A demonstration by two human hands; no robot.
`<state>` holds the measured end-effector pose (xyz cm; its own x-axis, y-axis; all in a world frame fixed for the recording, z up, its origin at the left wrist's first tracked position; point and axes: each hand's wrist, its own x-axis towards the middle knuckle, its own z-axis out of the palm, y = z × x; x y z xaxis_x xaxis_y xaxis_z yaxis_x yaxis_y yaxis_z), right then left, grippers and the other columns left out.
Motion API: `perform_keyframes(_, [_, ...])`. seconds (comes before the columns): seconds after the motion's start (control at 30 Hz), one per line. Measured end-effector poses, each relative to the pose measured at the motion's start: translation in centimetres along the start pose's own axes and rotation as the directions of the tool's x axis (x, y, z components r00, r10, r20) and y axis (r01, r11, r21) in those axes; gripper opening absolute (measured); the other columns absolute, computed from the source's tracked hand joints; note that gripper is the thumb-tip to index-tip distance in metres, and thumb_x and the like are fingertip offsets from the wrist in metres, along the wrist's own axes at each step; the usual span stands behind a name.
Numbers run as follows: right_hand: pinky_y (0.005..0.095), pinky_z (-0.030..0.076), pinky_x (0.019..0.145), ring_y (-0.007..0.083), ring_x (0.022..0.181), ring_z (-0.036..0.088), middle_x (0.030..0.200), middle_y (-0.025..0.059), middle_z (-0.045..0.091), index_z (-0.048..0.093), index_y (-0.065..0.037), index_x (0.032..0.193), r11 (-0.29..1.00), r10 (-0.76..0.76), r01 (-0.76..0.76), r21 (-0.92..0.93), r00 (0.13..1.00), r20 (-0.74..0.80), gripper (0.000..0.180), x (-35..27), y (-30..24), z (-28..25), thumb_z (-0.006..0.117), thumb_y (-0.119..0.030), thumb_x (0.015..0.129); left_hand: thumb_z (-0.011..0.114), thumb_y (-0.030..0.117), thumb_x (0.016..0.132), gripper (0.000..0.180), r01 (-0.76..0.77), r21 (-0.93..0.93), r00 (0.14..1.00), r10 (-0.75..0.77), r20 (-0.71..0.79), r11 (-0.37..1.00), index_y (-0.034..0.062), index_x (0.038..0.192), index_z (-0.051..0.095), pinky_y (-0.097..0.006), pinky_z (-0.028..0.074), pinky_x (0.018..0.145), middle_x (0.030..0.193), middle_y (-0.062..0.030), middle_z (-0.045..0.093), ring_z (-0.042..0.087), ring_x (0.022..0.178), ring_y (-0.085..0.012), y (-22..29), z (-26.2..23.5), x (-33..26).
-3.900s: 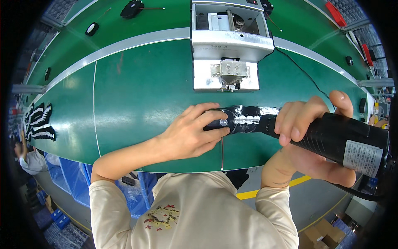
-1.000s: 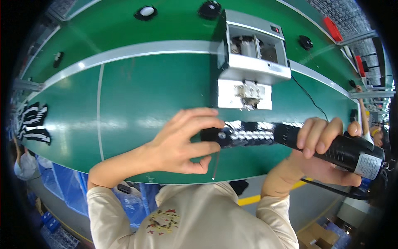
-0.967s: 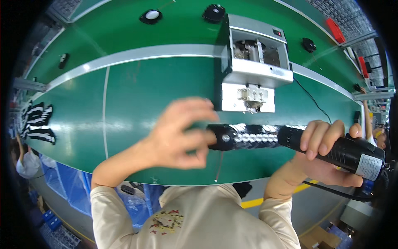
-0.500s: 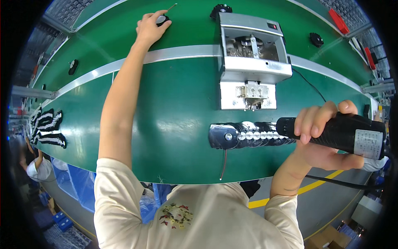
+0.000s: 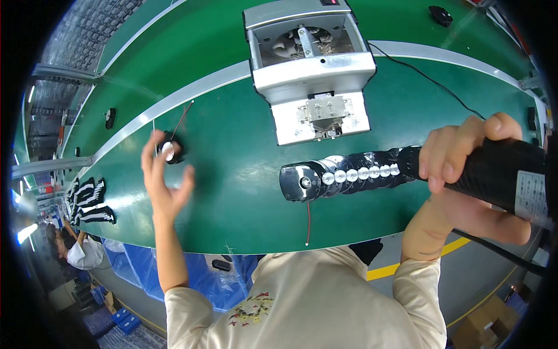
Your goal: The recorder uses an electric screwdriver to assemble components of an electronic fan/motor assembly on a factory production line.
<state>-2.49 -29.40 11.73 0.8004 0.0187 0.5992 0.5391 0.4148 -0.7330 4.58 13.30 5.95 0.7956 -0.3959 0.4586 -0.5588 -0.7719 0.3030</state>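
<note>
My right hand (image 5: 465, 186) wraps round a thick black corded electric screwdriver (image 5: 494, 174) with a white label. The tool's collar end points left, over the right end of a row of overlapping glossy black parts with round white discs (image 5: 343, 176). From the row's left end a thin dark red wire (image 5: 308, 224) hangs toward the near table edge. On the left, my left hand (image 5: 165, 180) has its fingers apart, slightly blurred. Beside its fingertips is a single black part with a white disc (image 5: 175, 150), its thin red wire pointing away from me.
A silver screw feeder (image 5: 314, 78) with loose screws inside stands at the far middle, a black cable (image 5: 436, 84) running off right. Stacked black-and-white parts (image 5: 90, 200) lie at the far left. Blue plastic-lined bins (image 5: 203, 279) stand below the near edge of the green table (image 5: 232, 203).
My left hand has come back from the far green surface with the black part, which now is on the near table. The view has shifted; the right hand still grips the screwdriver.
</note>
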Motion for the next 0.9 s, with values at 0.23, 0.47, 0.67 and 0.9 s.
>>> perform_keyframes(0.23, [0.0309, 0.046, 0.054, 0.0166, 0.058, 0.056, 0.08, 0.0104, 0.055, 0.037, 0.003, 0.132, 0.998, 0.008, -0.015, -0.055, 0.992, -0.129, 0.106, -0.5, 0.8, 0.4, 0.061, -0.081, 0.073, 0.086, 0.011, 0.065, 0.031, -0.178, -0.567, 0.869, 0.399, 0.293, 0.804, 0.0075, 0.081, 0.06, -0.048, 0.05, 0.097, 0.113, -0.0125, 0.054, 0.052, 0.125, -0.0413, 10.6, 6.0, 1.4])
perform_keyframes(0.47, [0.03, 0.045, 0.049, 0.015, 0.05, 0.051, 0.075, 0.0102, 0.053, 0.038, 0.004, 0.129, 0.985, 0.052, -0.066, -0.16, 0.995, -0.086, 0.109, -0.6, -0.5, 0.3, 0.058, -0.086, 0.071, 0.085, 0.004, 0.063, 0.028, -0.214, -0.584, 0.9, 0.39, 0.194, 0.783, 0.006, 0.076, 0.06, -0.049, 0.055, 0.089, 0.106, -0.0121, 0.053, 0.062, 0.111, -0.0405, 9.6, 5.0, 0.6])
perform_keyframes(0.67, [0.0291, 0.045, 0.046, 0.0143, 0.047, 0.051, 0.07, 0.0092, 0.052, 0.041, 0.004, 0.12, 0.991, -0.014, -0.001, -0.136, 0.993, -0.115, 0.104, -0.3, 0.3, 0.3, 0.055, -0.087, 0.071, 0.083, 0.011, 0.07, 0.023, -0.187, -0.558, 0.975, 0.223, -0.004, 0.808, 0.0026, 0.081, 0.065, -0.05, 0.05, 0.096, 0.11, -0.0149, 0.054, 0.06, 0.107, -0.0319, 8.4, -1.6, 4.9])
perform_keyframes(0.9, [0.0275, 0.043, 0.04, 0.0139, 0.042, 0.05, 0.065, 0.0073, 0.051, 0.042, 0.003, 0.115, 0.984, -0.026, -0.014, -0.175, 0.975, -0.221, 0.093, -0.3, 0.9, 1.8, 0.053, -0.082, 0.079, 0.046, 0.03, 0.103, 0.032, 0.418, -0.845, 0.9, -0.024, 0.436, 0.333, 0.004, 0.121, 0.049, -0.032, 0.052, 0.068, 0.104, -0.0139, 0.063, 0.066, 0.083, -0.024, 10.0, -1.8, 18.4])
